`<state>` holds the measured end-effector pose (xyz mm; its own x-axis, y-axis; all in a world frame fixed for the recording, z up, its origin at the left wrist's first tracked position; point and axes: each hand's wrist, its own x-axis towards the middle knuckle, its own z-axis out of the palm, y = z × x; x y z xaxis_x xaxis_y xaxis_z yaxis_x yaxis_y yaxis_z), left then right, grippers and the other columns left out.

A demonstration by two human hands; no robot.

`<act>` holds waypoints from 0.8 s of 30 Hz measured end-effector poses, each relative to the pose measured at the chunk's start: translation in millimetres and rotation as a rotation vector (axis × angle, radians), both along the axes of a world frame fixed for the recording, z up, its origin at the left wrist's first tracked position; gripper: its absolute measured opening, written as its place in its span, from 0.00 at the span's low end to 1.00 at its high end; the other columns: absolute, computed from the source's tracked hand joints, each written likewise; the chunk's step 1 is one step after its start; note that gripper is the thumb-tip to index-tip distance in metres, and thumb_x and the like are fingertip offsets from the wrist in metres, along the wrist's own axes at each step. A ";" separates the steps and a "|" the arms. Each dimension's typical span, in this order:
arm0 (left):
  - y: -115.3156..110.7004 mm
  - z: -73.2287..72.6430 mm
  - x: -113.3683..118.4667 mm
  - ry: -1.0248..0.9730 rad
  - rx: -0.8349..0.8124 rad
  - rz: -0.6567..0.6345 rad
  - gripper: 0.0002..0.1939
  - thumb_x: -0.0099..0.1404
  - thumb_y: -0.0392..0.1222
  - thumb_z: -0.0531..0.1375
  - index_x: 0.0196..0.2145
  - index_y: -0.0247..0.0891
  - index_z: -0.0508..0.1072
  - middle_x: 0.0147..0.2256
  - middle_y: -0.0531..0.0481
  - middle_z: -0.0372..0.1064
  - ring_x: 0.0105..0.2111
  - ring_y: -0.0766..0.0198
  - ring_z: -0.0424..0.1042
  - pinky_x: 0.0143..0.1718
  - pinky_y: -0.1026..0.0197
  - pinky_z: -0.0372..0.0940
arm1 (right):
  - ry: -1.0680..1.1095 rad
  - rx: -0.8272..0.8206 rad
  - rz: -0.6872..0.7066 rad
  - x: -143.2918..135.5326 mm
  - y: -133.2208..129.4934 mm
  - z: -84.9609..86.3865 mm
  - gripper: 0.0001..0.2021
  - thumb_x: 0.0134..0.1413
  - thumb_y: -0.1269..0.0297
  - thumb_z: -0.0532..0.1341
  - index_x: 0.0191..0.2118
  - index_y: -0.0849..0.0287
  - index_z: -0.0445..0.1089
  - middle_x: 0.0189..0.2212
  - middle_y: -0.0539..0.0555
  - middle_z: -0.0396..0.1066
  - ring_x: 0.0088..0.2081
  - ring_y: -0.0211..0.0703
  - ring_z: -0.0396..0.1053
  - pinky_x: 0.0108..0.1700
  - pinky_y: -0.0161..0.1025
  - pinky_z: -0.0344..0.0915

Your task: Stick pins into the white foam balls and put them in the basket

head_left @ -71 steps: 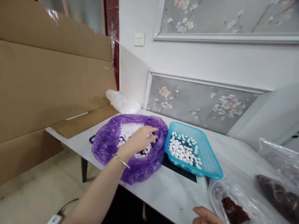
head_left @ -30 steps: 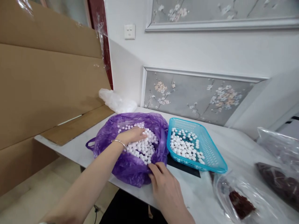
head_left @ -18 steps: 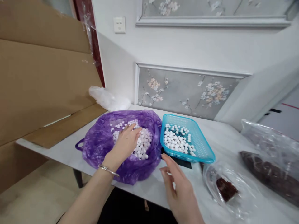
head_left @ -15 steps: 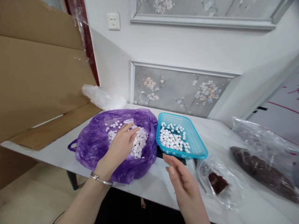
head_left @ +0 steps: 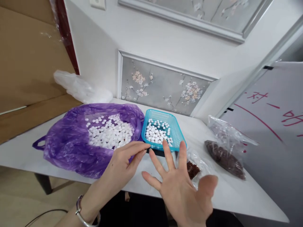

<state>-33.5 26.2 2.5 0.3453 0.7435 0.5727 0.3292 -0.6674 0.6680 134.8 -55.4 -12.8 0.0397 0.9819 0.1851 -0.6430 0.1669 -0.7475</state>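
My left hand [head_left: 127, 159] is in front of the purple plastic bag [head_left: 71, 142], its thumb and fingertips drawn together in a pinch. Whatever may be between those tips is too small or hidden to make out. Beside it my right hand [head_left: 180, 189] is spread wide, palm showing and holding nothing; its fingers lie close to the left fingertips. White balls [head_left: 111, 132] fill the middle of the opened bag. More white balls [head_left: 156, 134] lie in the blue plastic basket [head_left: 176, 127] standing just right of the bag.
Behind my right hand lies a clear bag with dark brown pieces [head_left: 193, 170]. Farther right are a bag of brown material [head_left: 224, 157] and a whiteboard [head_left: 267, 113] with red writing. A cardboard box [head_left: 30, 63] and a white plastic bag [head_left: 80, 88] are left on the white table [head_left: 248, 198].
My left hand has left the balls in the bag and moved right, closing into a pinch. My right hand has turned and spread its fingers. The view has shifted right.
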 end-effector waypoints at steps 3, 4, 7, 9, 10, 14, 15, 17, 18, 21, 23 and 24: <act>1.2 -0.7 -2.5 0.024 0.049 0.034 0.13 0.69 0.37 0.56 0.45 0.43 0.79 0.45 0.46 0.80 0.45 0.59 0.78 0.49 0.58 0.72 | 0.019 0.115 0.114 0.9 0.6 0.4 0.42 0.45 0.21 0.44 0.67 0.22 0.39 0.73 0.44 0.34 0.69 0.68 0.48 0.45 0.66 0.69; 2.6 0.0 -4.6 0.036 0.065 0.066 0.12 0.69 0.38 0.56 0.44 0.43 0.79 0.45 0.46 0.80 0.45 0.58 0.78 0.49 0.58 0.72 | 0.032 0.121 0.134 0.7 1.0 1.0 0.42 0.44 0.22 0.46 0.66 0.22 0.41 0.73 0.43 0.35 0.69 0.67 0.46 0.49 0.69 0.66; 9.2 4.4 -14.9 0.062 0.078 0.176 0.12 0.69 0.41 0.56 0.43 0.43 0.80 0.45 0.46 0.80 0.45 0.56 0.78 0.49 0.56 0.72 | 0.140 0.076 0.077 0.9 2.0 2.7 0.32 0.46 0.28 0.58 0.55 0.34 0.65 0.61 0.52 0.64 0.60 0.61 0.64 0.49 0.63 0.68; 14.9 8.3 -25.4 0.073 0.072 0.255 0.13 0.69 0.43 0.56 0.42 0.44 0.80 0.45 0.48 0.80 0.46 0.55 0.78 0.50 0.56 0.72 | 0.250 -0.001 -0.039 3.7 1.0 2.4 0.14 0.53 0.44 0.65 0.34 0.48 0.69 0.31 0.48 0.70 0.33 0.41 0.72 0.35 0.40 0.72; 18.0 10.2 -31.7 0.079 0.067 0.298 0.13 0.69 0.44 0.55 0.42 0.44 0.80 0.46 0.48 0.80 0.47 0.55 0.77 0.50 0.57 0.72 | 0.286 -0.044 -0.102 6.6 -0.5 2.0 0.15 0.55 0.53 0.67 0.26 0.53 0.64 0.21 0.43 0.59 0.22 0.33 0.61 0.26 0.30 0.65; 30.6 14.6 -57.7 0.155 0.019 0.458 0.15 0.68 0.48 0.54 0.42 0.44 0.80 0.47 0.47 0.80 0.48 0.51 0.76 0.39 0.58 0.75 | 0.257 -0.113 -0.272 25.5 -13.2 2.6 0.24 0.56 0.68 0.66 0.21 0.55 0.48 0.18 0.38 0.33 0.17 0.32 0.30 0.16 0.31 0.38; 34.0 14.3 -63.1 0.186 0.006 0.479 0.16 0.68 0.48 0.54 0.43 0.43 0.80 0.47 0.46 0.79 0.48 0.50 0.76 0.39 0.57 0.74 | 0.228 -0.104 -0.288 29.7 -17.1 4.4 0.24 0.57 0.68 0.66 0.21 0.55 0.48 0.18 0.38 0.32 0.17 0.32 0.28 0.16 0.32 0.37; 41.1 11.4 -70.9 0.257 -0.015 0.479 0.17 0.67 0.47 0.54 0.44 0.42 0.80 0.48 0.44 0.79 0.49 0.49 0.75 0.46 0.53 0.72 | 0.139 -0.120 -0.280 32.7 -23.1 10.0 0.18 0.58 0.64 0.66 0.24 0.54 0.57 0.16 0.37 0.38 0.16 0.30 0.30 0.16 0.31 0.37; 44.6 8.6 -73.1 0.297 -0.028 0.455 0.17 0.66 0.45 0.54 0.45 0.41 0.79 0.48 0.44 0.79 0.49 0.48 0.75 0.50 0.52 0.70 | 0.084 -0.130 -0.262 30.6 -24.7 13.4 0.11 0.56 0.60 0.68 0.29 0.52 0.65 0.16 0.37 0.48 0.14 0.28 0.35 0.16 0.29 0.41; 53.5 -2.8 -73.8 0.424 -0.074 0.326 0.17 0.63 0.39 0.56 0.46 0.41 0.80 0.48 0.45 0.79 0.47 0.50 0.76 0.53 0.51 0.67 | -0.065 -0.114 -0.225 11.2 -23.9 20.1 0.37 0.42 0.43 0.72 0.59 0.27 0.58 0.52 0.54 0.71 0.30 0.42 0.74 0.24 0.35 0.66; 56.4 -10.2 -71.0 0.488 -0.094 0.250 0.19 0.60 0.36 0.57 0.47 0.42 0.80 0.49 0.45 0.78 0.49 0.49 0.76 0.54 0.52 0.67 | -0.136 -0.050 -0.273 -4.5 -20.6 19.3 0.39 0.46 0.40 0.68 0.62 0.19 0.49 0.68 0.50 0.52 0.57 0.59 0.68 0.38 0.51 0.73; 56.9 -12.9 -69.2 0.511 -0.101 0.225 0.20 0.58 0.34 0.57 0.47 0.42 0.80 0.50 0.45 0.77 0.50 0.49 0.75 0.55 0.52 0.66 | -0.171 -0.002 -0.301 -10.3 -19.1 17.6 0.34 0.49 0.39 0.65 0.61 0.20 0.51 0.69 0.48 0.51 0.63 0.61 0.61 0.44 0.57 0.71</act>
